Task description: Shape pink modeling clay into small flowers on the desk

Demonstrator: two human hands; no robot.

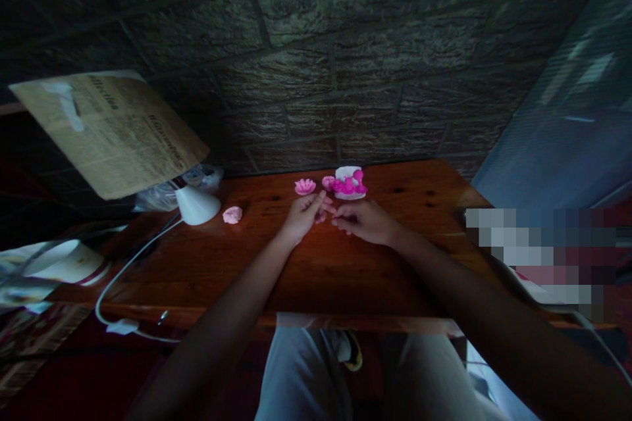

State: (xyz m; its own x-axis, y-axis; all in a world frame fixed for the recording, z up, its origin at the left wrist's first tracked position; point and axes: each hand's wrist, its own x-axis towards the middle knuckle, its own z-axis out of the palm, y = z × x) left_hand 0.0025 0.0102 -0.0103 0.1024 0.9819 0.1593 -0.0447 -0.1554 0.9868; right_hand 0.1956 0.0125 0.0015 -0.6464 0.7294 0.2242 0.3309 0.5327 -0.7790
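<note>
My left hand (302,216) and my right hand (364,221) meet over the middle of the wooden table, fingertips close together. Both are closed in a pinch; whatever is between the fingers is too small and dim to make out. Just beyond my left hand sits a pink flower-shaped piece (305,187) with pointed petals. A smaller round pink piece (328,181) lies behind the fingertips. Beside it, several bright magenta lumps (349,185) rest on a white pad (344,173). A pale pink crumpled lump (232,214) lies apart to the left.
A lamp with a white base (198,205) and a printed brownish shade (108,135) stands at the left, its white cord (131,253) hanging over the front edge. A paper-like roll (66,262) lies at far left. Behind the wooden table (345,283) rises a stone-patterned wall (306,79).
</note>
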